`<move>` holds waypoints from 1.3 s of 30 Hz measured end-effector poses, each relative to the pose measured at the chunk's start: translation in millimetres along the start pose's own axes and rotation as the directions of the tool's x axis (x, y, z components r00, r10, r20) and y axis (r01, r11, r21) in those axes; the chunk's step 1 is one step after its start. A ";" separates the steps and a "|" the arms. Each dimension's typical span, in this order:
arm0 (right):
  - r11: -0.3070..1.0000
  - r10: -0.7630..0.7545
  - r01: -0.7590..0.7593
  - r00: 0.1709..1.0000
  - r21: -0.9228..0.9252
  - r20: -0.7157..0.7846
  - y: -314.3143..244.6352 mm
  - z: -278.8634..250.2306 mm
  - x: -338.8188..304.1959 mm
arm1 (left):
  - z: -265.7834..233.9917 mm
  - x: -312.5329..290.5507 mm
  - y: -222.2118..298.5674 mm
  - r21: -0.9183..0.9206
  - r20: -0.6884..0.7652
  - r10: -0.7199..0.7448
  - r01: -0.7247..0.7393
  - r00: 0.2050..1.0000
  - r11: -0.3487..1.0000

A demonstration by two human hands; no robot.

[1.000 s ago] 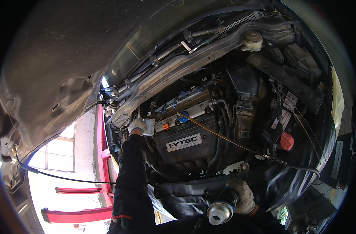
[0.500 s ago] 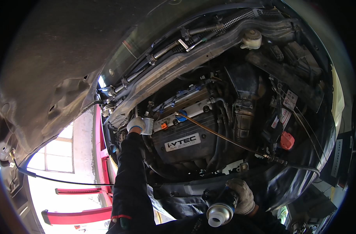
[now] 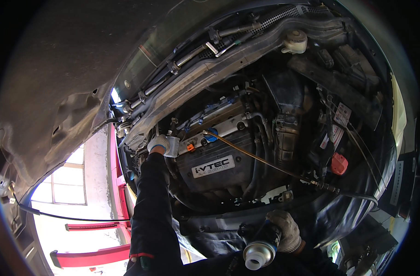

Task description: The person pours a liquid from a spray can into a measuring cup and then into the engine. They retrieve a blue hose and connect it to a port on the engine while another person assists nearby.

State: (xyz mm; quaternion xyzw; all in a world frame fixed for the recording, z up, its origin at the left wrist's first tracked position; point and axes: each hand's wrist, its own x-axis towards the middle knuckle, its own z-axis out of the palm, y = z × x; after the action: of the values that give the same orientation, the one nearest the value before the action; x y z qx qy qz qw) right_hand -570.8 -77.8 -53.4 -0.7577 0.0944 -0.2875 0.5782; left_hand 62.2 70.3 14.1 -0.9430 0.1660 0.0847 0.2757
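My left arm reaches into the engine bay at the left of the engine. My left hand (image 3: 159,144), in a pale knit glove, has its fingers bent beside a light grey, cup-like piece (image 3: 172,146). Whether the fingers grip that piece or something behind it is hidden. Over the front edge of the bay, my right hand (image 3: 286,232), also gloved, is wrapped round a dark aerosol can (image 3: 263,244) with a silver rim and a pale top tilted toward me. The black engine cover (image 3: 210,177) lies between the hands, with an orange dipstick handle (image 3: 190,147) above it.
A thin brass-coloured tube (image 3: 256,157) runs from a blue piece (image 3: 211,135) on the engine to a hose (image 3: 357,197) at the right. A ratchet (image 3: 221,50) lies along the rear panel. The raised hood (image 3: 58,55) hangs at left, near red lift arms (image 3: 90,256).
The view has shifted slightly, so the engine sits a little further left. Both hands keep nearly the same places, and the can stays in my right hand.
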 end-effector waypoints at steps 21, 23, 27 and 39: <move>0.998 -0.059 0.058 0.997 -0.021 -0.046 -6.5 -2.0 11.3 | -0.7 15.4 13.5 0.132 -0.055 0.085 -0.077 0.995 0.988; 0.998 -0.059 0.058 0.997 -0.014 -0.057 -7.7 -2.1 12.8 | -0.5 20.0 16.4 0.137 -0.060 0.091 -0.082 0.994 0.987; 0.997 -0.071 0.071 0.995 0.001 -0.073 -10.0 -3.0 17.5 | 0.9 39.6 21.8 0.208 -0.026 0.143 -0.135 0.989 0.969; 0.997 -0.071 0.071 0.994 0.001 -0.085 -13.7 -4.3 21.7 | -5.9 59.5 70.5 0.408 0.024 0.140 -0.137 0.990 0.903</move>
State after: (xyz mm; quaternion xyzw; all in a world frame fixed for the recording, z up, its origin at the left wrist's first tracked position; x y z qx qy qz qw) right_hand -558.0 -87.3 -32.9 -0.7464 0.0914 -0.3401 0.5646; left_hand 92.6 -4.7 -30.6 -0.8506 0.2476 0.0646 0.4594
